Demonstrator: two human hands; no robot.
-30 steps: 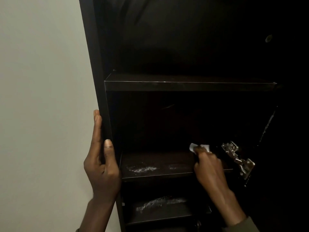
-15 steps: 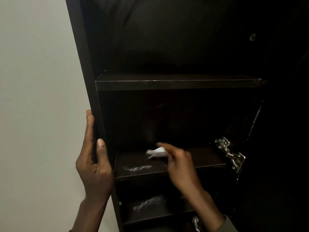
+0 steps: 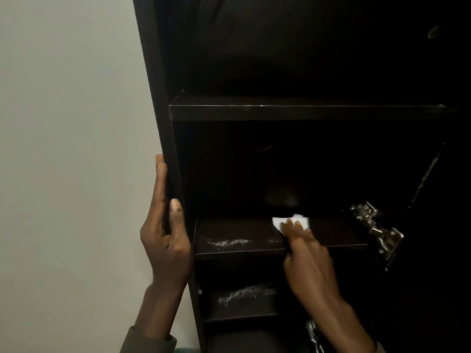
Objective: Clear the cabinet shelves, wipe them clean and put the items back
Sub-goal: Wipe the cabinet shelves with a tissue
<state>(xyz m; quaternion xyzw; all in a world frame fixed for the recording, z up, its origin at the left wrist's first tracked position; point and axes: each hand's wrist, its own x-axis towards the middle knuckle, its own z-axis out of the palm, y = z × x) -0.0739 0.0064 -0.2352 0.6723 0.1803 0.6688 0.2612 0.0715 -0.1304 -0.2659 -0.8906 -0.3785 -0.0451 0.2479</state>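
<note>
Dark brown wooden cabinet (image 3: 163, 72) fills the view, its side panel gripped by the left hand (image 3: 165, 240), thumb on the front edge. Right of that hand runs the flat dark middle shelf (image 3: 331, 240), where the right hand (image 3: 308, 261) presses a small crumpled white tissue (image 3: 290, 221) under its fingertips. Pale dusty smear (image 3: 226, 242) lies between the hands; long overlapping strokes toward it should lift it, though gloom may hide further dirt behind.
</note>
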